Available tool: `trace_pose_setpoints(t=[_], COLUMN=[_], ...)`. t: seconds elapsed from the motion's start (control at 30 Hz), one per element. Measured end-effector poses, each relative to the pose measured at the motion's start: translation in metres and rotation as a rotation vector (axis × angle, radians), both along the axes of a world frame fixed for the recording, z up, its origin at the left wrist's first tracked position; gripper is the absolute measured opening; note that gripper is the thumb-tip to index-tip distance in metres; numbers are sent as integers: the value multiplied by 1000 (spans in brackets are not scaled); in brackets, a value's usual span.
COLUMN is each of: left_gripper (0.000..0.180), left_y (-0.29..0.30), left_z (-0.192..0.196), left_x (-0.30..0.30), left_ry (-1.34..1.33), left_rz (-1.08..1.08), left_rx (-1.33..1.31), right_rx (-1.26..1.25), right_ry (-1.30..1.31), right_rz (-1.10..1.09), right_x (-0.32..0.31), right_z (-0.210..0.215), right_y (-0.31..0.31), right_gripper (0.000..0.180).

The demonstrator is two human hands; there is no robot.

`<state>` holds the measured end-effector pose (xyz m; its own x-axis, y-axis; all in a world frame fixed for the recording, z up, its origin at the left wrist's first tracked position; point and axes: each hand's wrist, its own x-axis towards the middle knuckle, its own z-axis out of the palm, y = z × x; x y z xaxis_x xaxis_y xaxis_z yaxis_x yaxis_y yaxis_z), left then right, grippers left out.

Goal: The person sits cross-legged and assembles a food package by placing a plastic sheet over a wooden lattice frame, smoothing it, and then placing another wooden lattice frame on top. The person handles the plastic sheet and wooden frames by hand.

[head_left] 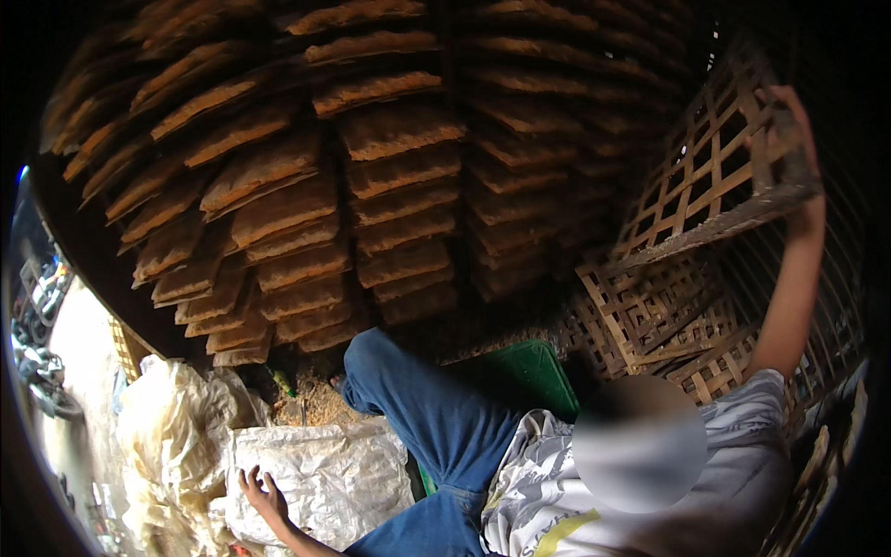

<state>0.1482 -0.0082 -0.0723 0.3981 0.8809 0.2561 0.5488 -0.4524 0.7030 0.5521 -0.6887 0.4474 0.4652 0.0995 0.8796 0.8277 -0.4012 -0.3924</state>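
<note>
My right hand (794, 125) is raised at the upper right and grips the edge of a woven bamboo lattice rack (715, 227), which is held up at a tilt. My left hand (266, 494) is low at the left, its fingers spread over a crumpled whitish plastic sheet (334, 478). It holds nothing; whether it touches the sheet I cannot tell. Below the raised rack lie more bamboo lattice racks (664, 311), stacked and leaning. My bent leg in blue jeans (418, 399) is between the sheet and a green plastic crate (529, 371).
Overlapping rows of brown slabs (399, 139) fill the far side. Bunched translucent plastic (176, 418) sits at the left, near loose crumbly brown material (316, 406) on the ground. Vertical slats (849, 232) line the right side. Motorbikes (42, 362) stand in a bright area at the far left.
</note>
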Motion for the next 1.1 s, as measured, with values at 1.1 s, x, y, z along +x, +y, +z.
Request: trace_pose_setpoints(t=[1.1], left_gripper=[61], left_y=[-44], left_z=[90], left_x=[-57], left_ry=[-327], left_rz=[243], left_rx=[243], right_rx=[-343], right_ry=[356], right_rz=[646], right_x=[-16], right_z=[-25], right_y=[286], right_gripper=[46])
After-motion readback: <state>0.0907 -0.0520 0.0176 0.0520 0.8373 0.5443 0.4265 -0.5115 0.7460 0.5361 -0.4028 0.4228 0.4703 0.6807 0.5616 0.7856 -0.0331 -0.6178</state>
